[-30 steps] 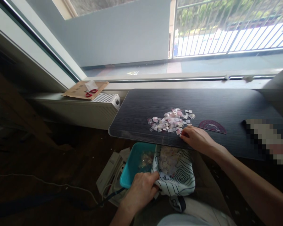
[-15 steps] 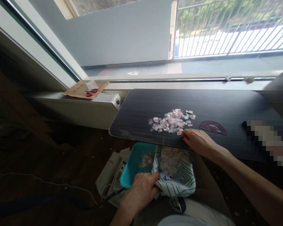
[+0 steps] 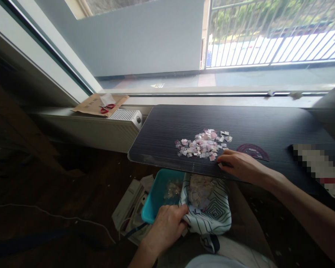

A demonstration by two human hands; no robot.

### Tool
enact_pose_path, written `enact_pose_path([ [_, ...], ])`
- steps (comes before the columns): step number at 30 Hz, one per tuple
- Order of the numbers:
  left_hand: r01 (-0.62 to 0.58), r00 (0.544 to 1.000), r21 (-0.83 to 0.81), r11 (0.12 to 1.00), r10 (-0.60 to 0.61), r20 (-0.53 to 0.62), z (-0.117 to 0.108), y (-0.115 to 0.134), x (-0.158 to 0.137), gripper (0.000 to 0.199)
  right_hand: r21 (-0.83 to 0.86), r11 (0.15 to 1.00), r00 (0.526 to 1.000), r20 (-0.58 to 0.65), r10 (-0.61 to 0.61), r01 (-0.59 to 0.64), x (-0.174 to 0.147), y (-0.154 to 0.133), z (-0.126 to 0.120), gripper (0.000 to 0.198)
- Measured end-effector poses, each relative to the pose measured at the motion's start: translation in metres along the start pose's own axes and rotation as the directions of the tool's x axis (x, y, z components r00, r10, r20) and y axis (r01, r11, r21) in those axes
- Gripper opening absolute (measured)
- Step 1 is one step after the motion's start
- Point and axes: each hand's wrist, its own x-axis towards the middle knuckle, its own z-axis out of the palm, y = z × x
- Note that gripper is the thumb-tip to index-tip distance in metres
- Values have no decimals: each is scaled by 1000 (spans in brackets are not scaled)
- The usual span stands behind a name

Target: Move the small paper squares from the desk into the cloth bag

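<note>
A loose pile of small pale and pinkish square pieces (image 3: 203, 144) lies on the dark tabletop (image 3: 178, 119). Beside the pile's near right corner is my right hand (image 3: 237, 165), its fingers pinched at the table's front edge with a tiny white piece (image 3: 220, 164) at the tips. Below the table, my left hand (image 3: 170, 223) grips the left rim of a white cloth bag with black lines (image 3: 216, 214). More small pieces (image 3: 199, 190) fill part of this bag. Touching its left side is a teal plastic bin (image 3: 150, 208) with shiny clear scraps inside.
A purple protractor (image 3: 252, 150) lies right of the pile, and a blurred-out object (image 3: 318, 167) sits farther right. Red-handled scissors (image 3: 107, 108) rest on a brown envelope (image 3: 86, 105) on the sill, next to a radiator (image 3: 125, 117). A white cable (image 3: 58, 214) crosses the floor.
My right hand has shifted slightly right, and a small white piece now shows at its fingertips. My left hand keeps its hold on the bag's rim.
</note>
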Motion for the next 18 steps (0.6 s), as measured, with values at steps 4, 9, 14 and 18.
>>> enact_pose_path([
  [4, 13, 1000, 5, 1000, -14, 23, -2, 2, 1, 17, -28, 1000, 998, 56, -6, 8, 5, -3, 0, 20],
  [9, 29, 999, 7, 1000, -29, 32, -4, 5, -1, 18, -21, 1000, 996, 91, -20, 22, 7, 0, 3, 16],
  [14, 34, 999, 16, 999, -34, 42, -6, 6, -1, 18, -20, 999, 999, -21, -28, 28, 2, 1, 4, 15],
  [18, 33, 998, 15, 999, -33, 50, -7, 7, -1, 17, 173, 981, 974, -193, 118, -85, 5, 9, 2, 17],
])
